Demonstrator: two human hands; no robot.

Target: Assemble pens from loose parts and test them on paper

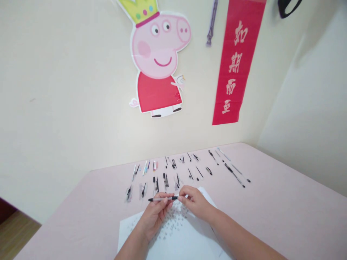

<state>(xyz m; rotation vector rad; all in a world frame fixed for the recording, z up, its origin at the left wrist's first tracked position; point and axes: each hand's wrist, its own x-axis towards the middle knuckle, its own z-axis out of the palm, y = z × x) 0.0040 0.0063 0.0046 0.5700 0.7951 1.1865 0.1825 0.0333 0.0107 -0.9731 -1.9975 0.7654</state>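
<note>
Left hand (157, 213) pinches the pen (158, 199) mid-barrel between thumb and fingers, right hand (195, 203) pinches its dark right end; pen's roughly level above the printed paper (187, 247). Probably light, stiff, slick plastic that rolls easily, so grip barrel and end, gently. Pen parts (165, 180) lie beyond on the table (284, 206).

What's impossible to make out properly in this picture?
All in the head view:
Slim black-and-clear pen: one end is hidden by the right hand's fingers.
Small grey marks on the white paper sheet: too small and blurred to read.
White paper sheet: its near edge is cut off by the bottom edge.
Black curved object on the wall: cut off by the top edge.
</note>
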